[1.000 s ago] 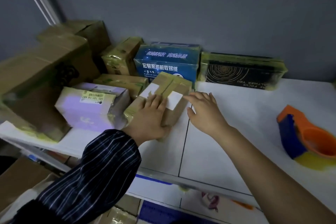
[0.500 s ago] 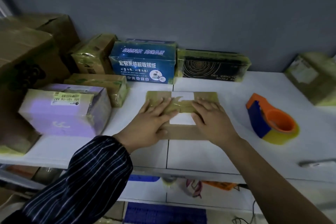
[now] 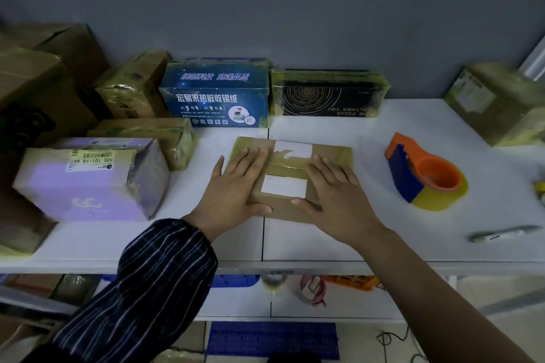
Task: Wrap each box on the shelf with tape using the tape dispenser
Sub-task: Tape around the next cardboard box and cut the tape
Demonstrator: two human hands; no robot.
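A flat brown cardboard box (image 3: 287, 177) with two white labels and strips of yellowish tape lies in the middle of the white shelf (image 3: 354, 239). My left hand (image 3: 236, 188) rests flat on its left part, fingers straight, thumb along the near edge. My right hand (image 3: 336, 194) lies flat on its right part, thumb at the near edge. The orange and blue tape dispenser (image 3: 424, 174) with a yellow tape roll stands on the shelf to the right, apart from both hands.
Taped boxes line the back: a blue box (image 3: 216, 94), a black box (image 3: 327, 94), brown boxes (image 3: 134, 85). A purple box (image 3: 88, 180) sits at left, a brown box (image 3: 501, 103) at far right. A grey pen-like tool (image 3: 504, 233) lies near the front right edge.
The brown box came from the pile at left to the middle of the shelf, turned flat. Both hands now press on its top; the view shifted right.
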